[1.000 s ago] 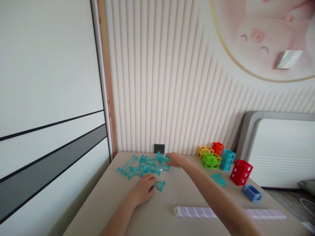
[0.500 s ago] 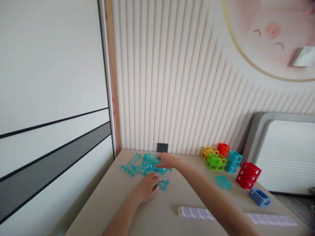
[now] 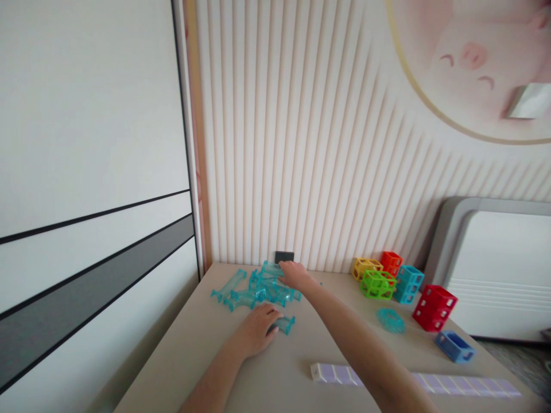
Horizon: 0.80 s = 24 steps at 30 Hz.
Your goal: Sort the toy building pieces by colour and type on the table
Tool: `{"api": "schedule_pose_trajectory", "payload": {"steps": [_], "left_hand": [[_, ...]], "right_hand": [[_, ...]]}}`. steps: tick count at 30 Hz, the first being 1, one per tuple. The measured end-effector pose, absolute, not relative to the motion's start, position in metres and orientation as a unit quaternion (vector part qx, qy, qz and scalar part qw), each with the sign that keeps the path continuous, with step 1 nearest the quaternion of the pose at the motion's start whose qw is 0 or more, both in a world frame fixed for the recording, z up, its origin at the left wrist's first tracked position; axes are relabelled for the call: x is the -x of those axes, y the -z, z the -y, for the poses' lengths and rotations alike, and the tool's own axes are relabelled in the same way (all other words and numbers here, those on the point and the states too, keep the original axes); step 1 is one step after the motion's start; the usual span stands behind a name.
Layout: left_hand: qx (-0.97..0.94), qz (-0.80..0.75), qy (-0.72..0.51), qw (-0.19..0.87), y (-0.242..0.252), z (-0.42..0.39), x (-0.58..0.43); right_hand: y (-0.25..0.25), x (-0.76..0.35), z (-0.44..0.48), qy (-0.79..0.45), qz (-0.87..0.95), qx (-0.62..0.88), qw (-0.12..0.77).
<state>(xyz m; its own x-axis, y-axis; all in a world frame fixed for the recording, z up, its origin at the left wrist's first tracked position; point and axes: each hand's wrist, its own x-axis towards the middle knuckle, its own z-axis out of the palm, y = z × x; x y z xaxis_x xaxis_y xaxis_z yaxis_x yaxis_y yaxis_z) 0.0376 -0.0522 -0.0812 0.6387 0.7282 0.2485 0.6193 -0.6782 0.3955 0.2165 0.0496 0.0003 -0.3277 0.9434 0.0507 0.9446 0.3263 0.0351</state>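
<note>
Several translucent teal plastic track pieces [image 3: 247,295] lie in a loose pile near the back left of the table. My right hand [image 3: 294,274] is closed on the end of one teal track piece [image 3: 271,269], held over the back of the pile. In front of the pile, my left hand [image 3: 258,327] rests low at the table, its fingers curled over another teal track piece [image 3: 286,324]. The far end of that piece sticks out to the right of the fingers; the rest is hidden under the hand.
Open-frame blocks stand at the right: yellow, orange, green [image 3: 377,284], teal, red [image 3: 434,308] and blue [image 3: 455,345]. A flat teal ring-shaped stack [image 3: 391,320] lies nearer. A lilac tile strip [image 3: 469,384] runs under my right forearm. The ribbed wall [image 3: 275,143] borders the table's back.
My right hand has lifted slightly up from the pile, and a teal track piece now shows raised in its fingers. My left hand has stayed in place.
</note>
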Motion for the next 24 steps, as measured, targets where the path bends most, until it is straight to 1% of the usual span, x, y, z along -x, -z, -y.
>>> {"api": "schedule_pose_trajectory", "payload": {"steps": [3,6,9,15,19,24], "left_hand": [[-0.895,-0.376,-0.195,0.138,0.081,0.052,-0.037],[-0.896,-0.379,-0.190,0.134,0.080,0.052,-0.038],[-0.896,-0.380,-0.187,0.132,0.081,0.051,-0.038],[-0.894,-0.379,-0.194,0.138,0.084,0.051,-0.038],[-0.891,-0.373,-0.214,0.144,0.088,0.049,-0.037],[-0.895,-0.363,-0.216,0.141,0.093,0.046,-0.037]], "right_hand": [[0.002,-0.212,-0.051,0.046,0.817,0.575,0.010],[0.002,-0.203,-0.048,0.074,0.829,0.553,0.029],[0.003,-0.191,-0.038,0.093,0.856,0.506,0.039],[0.012,-0.173,-0.020,0.106,0.897,0.429,0.026],[0.015,-0.177,-0.015,0.104,0.902,0.419,0.020],[0.001,-0.216,-0.011,0.090,0.888,0.451,0.031]]}}
